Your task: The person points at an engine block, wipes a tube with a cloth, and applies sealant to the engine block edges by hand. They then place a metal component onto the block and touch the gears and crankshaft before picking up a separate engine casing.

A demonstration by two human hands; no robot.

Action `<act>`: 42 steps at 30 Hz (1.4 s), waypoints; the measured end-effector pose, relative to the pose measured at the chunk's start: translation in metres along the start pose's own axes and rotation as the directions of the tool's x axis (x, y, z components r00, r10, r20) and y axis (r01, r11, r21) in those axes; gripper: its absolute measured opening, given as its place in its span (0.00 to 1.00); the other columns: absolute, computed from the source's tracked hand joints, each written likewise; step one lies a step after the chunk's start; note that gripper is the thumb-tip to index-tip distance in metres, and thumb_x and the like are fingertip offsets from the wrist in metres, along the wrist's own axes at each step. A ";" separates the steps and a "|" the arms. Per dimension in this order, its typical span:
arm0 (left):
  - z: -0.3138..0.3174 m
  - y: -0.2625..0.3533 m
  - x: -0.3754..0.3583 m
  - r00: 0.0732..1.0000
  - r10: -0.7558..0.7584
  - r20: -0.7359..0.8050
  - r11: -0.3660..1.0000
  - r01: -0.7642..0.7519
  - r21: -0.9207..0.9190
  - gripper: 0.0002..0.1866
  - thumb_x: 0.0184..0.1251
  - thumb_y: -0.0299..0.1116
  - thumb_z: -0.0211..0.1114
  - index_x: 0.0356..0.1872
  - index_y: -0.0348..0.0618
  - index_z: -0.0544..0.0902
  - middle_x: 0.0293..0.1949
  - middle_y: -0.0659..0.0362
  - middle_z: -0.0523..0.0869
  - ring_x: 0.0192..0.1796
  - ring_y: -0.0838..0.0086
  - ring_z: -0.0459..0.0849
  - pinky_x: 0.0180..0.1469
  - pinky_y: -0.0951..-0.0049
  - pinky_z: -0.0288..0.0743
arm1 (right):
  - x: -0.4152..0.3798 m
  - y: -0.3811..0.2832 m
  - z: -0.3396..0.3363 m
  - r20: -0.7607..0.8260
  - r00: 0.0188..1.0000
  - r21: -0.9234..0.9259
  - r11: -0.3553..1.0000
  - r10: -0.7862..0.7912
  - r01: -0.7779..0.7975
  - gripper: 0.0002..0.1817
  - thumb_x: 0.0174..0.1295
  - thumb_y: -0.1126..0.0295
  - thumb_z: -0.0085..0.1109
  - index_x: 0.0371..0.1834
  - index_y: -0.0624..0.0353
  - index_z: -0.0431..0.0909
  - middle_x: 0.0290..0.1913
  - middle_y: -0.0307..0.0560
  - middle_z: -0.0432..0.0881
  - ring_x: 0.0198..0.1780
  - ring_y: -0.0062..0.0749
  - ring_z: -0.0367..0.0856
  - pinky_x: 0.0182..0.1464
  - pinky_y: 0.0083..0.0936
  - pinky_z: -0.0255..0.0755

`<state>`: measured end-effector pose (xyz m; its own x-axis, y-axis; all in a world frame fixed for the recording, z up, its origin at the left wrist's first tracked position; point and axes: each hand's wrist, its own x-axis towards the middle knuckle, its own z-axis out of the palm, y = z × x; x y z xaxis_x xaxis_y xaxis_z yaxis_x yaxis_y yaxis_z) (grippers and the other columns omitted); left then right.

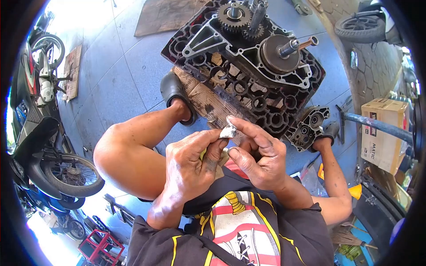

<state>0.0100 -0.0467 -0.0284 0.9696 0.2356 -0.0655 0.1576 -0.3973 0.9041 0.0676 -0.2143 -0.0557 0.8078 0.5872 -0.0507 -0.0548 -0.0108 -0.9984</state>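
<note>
My left hand (191, 166) is closed, with thumb and forefinger pinching what looks like a small crumpled silvery-white tube (227, 131). Bits of yellow and beige show between its fingers, and the rest of the tube is hidden. My right hand (262, 159) is beside it, forefinger stretched to the tube's end, with whitish stuff at the fingertip. Its thumb stands apart and its other fingers curl inward, so the palm is hidden. Beyond both hands lies an engine crankcase half (248, 55) with gears (234, 17) and a crankshaft (279, 53) standing in it.
Under the crankcase is a dark metal grid stand (275, 117) over cardboard (208, 99). A smaller engine cover (309, 128) leans by my right foot. Motorcycles (57, 168) line the left. A carton (384, 133) and a blue bar (377, 125) are at the right.
</note>
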 end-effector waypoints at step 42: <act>0.005 -0.001 -0.001 0.977 -0.142 -0.160 0.989 0.145 0.004 0.04 0.70 0.23 0.68 0.39 0.32 0.85 0.28 0.54 0.88 0.29 0.75 0.86 0.35 0.75 0.77 | 0.032 0.065 -0.074 -0.475 0.878 -0.385 0.910 -0.053 -0.153 0.36 0.58 0.74 0.68 0.73 0.68 0.70 0.20 0.38 0.76 0.22 0.16 0.72 0.27 0.19 0.69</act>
<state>0.0099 -0.0513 -0.0313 0.8947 0.4288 -0.1250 0.2972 -0.3628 0.8832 0.1334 -0.2562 -0.1241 0.9913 0.1319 -0.0025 0.0525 -0.4117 -0.9098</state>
